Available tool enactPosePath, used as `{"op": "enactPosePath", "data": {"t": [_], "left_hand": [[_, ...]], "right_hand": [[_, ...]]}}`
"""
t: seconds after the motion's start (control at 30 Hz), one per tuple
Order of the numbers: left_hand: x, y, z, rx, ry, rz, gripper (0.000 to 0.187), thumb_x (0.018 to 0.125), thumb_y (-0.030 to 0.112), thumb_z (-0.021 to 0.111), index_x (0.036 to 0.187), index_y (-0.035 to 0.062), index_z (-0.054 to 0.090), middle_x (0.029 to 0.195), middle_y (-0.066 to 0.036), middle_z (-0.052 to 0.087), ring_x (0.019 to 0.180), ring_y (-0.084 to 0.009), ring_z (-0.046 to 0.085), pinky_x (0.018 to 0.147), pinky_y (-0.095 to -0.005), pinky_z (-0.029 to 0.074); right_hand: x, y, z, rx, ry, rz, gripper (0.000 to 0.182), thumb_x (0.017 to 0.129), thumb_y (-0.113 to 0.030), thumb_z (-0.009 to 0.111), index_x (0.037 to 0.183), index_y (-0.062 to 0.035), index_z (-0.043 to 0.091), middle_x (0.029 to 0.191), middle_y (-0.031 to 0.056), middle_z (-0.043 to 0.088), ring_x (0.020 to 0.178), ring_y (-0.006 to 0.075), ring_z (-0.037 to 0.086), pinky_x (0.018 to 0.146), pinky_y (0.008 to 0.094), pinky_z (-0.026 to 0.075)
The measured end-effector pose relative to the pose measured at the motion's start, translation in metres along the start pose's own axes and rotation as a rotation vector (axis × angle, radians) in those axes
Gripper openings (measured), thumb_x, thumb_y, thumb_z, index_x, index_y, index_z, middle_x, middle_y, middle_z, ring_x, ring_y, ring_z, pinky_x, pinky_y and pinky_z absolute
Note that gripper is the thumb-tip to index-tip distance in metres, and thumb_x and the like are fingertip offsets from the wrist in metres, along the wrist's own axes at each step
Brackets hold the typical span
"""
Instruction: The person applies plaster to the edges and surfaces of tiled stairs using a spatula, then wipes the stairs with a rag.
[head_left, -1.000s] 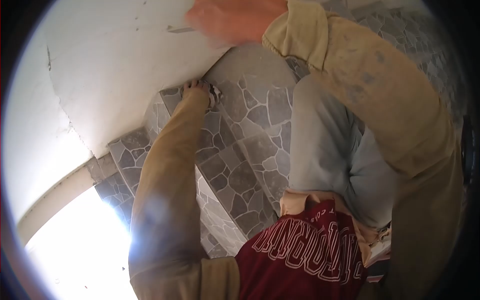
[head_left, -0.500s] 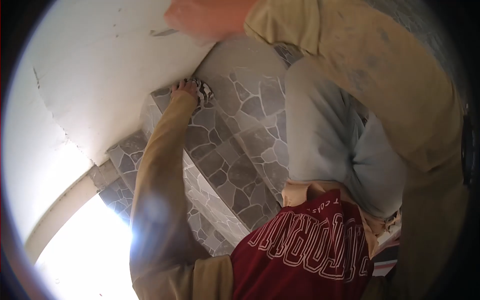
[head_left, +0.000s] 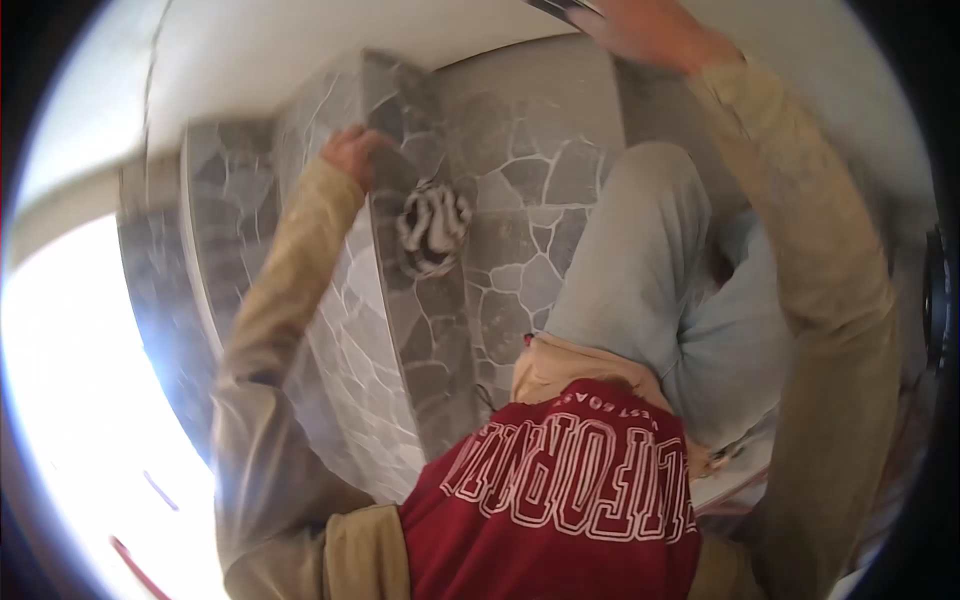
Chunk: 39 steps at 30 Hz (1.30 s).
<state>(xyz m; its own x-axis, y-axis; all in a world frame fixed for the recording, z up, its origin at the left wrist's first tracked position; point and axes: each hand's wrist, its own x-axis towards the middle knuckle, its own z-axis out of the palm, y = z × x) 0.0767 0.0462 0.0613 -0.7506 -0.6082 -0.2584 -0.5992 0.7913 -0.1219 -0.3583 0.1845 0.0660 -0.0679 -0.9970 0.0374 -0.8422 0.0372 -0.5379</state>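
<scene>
My left hand (head_left: 355,155) is over the edge of a stone-patterned step, its fingers bent and blurred, so its hold cannot be made out. Just below and to the right of it, a black-and-white patterned cloth (head_left: 434,228) lies bunched on the step, apart from the hand. Up at the top of the view, my right hand (head_left: 650,28) is closed around a thin dark flat tool (head_left: 556,8) beside the pale wall. Part of the tool is cut off by the frame's top edge.
Stone-patterned steps (head_left: 425,330) run down the middle and left. A pale wall (head_left: 250,60) spans the top. Bright light fills an opening (head_left: 90,400) at the lower left. My bent knees (head_left: 640,240) are right of the steps.
The view has turned and shifted. My left hand has come off the patterned cloth, which stays on the step. My right hand now appears farther right, and the tool in it shows at the top.
</scene>
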Motion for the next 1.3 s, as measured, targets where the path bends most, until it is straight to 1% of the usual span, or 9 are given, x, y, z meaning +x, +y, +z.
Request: {"op": "enactPosePath", "data": {"t": [0.1,0.33,0.53,0.7,0.8,0.97,1.1,1.23,1.3], "left_hand": [[-0.039,0.044,0.004,0.061,0.090,0.210,0.037,0.079,0.014,0.067,0.117,0.0153,0.070,0.119,-0.013,0.067,0.111,-0.0348,0.064,0.095,-0.0458,0.051],[-0.049,0.192,0.167,0.015,0.001,-0.426,0.072,0.081,0.014,0.070,0.148,0.0264,0.047,0.152,-0.018,0.036,0.128,-0.0457,0.048,0.107,-0.0541,0.043],[-0.029,0.148,0.202,-0.266,-0.093,-0.517,0.058,0.082,0.005,0.065,0.135,0.0242,0.054,0.141,-0.023,0.042,0.121,-0.0474,0.052,0.099,-0.0509,0.050],[0.008,0.096,0.028,-0.501,0.859,-0.224,0.062,0.074,-0.009,0.055,0.130,0.0160,0.064,0.113,-0.019,0.064,0.101,-0.0382,0.063,0.092,-0.0456,0.052],[-0.012,0.024,-0.062,-0.229,0.957,-0.267,0.060,0.076,-0.003,0.058,0.133,0.0169,0.062,0.118,-0.019,0.065,0.107,-0.0391,0.063,0.098,-0.0432,0.050],[-0.010,-0.100,0.035,-0.227,0.771,-0.450,0.054,0.081,0.015,0.063,0.135,0.0208,0.061,0.122,-0.019,0.063,0.110,-0.0403,0.059,0.102,-0.0461,0.047],[-0.001,-0.078,0.072,-0.161,0.658,-0.589,0.050,0.086,0.030,0.062,0.136,0.0267,0.059,0.130,-0.017,0.060,0.116,-0.0401,0.056,0.105,-0.0485,0.045],[-0.010,-0.077,0.070,-0.214,0.698,-0.552,0.050,0.087,0.032,0.061,0.137,0.0281,0.060,0.125,-0.016,0.061,0.116,-0.0402,0.055,0.103,-0.0482,0.045],[-0.009,-0.073,0.067,-0.192,0.684,-0.581,0.051,0.086,0.030,0.061,0.137,0.0277,0.061,0.122,-0.017,0.061,0.114,-0.0396,0.055,0.102,-0.0463,0.045]], "right_hand": [[0.015,0.022,0.083,-0.108,0.078,-0.342,0.027,0.094,-0.028,0.062,0.090,-0.0015,0.064,0.091,0.0207,0.065,0.094,0.0406,0.062,0.078,0.0535,0.048],[-0.015,-0.039,0.099,-0.148,-0.196,-0.278,0.027,0.089,-0.027,0.064,0.094,-0.0009,0.069,0.098,0.0240,0.068,0.095,0.0425,0.065,0.082,0.0525,0.053],[-0.016,-0.021,0.079,-0.130,-0.109,-0.237,0.025,0.092,-0.024,0.063,0.091,0.0007,0.067,0.089,0.0235,0.068,0.089,0.0447,0.063,0.078,0.0539,0.050],[-0.016,0.016,0.076,-0.050,0.042,-0.126,0.030,0.089,-0.028,0.061,0.095,0.0012,0.068,0.098,0.0259,0.068,0.094,0.0456,0.063,0.082,0.0530,0.050],[-0.019,-0.006,0.070,-0.016,-0.188,0.021,0.037,0.089,-0.033,0.064,0.096,0.0033,0.069,0.096,0.0275,0.067,0.091,0.0458,0.064,0.079,0.0527,0.051],[-0.059,-0.089,0.184,0.251,-0.452,-0.098,0.041,0.086,-0.035,0.066,0.081,0.0056,0.070,0.073,0.0265,0.067,0.070,0.0408,0.069,0.068,0.0498,0.054],[-0.104,-0.135,0.304,0.234,-0.639,-0.147,0.045,0.083,-0.034,0.065,0.101,0.0077,0.069,0.102,0.0335,0.067,0.099,0.0495,0.064,0.091,0.0542,0.050],[-0.073,-0.076,0.427,0.197,-0.315,-0.199,0.049,0.084,-0.040,0.069,0.089,0.0082,0.070,0.095,0.0338,0.067,0.095,0.0481,0.064,0.084,0.0566,0.050],[-0.043,-0.098,0.347,0.426,-0.028,0.172,0.037,0.084,-0.029,0.069,0.085,0.0072,0.070,0.077,0.0235,0.069,0.073,0.0356,0.070,0.067,0.0481,0.054]]}}
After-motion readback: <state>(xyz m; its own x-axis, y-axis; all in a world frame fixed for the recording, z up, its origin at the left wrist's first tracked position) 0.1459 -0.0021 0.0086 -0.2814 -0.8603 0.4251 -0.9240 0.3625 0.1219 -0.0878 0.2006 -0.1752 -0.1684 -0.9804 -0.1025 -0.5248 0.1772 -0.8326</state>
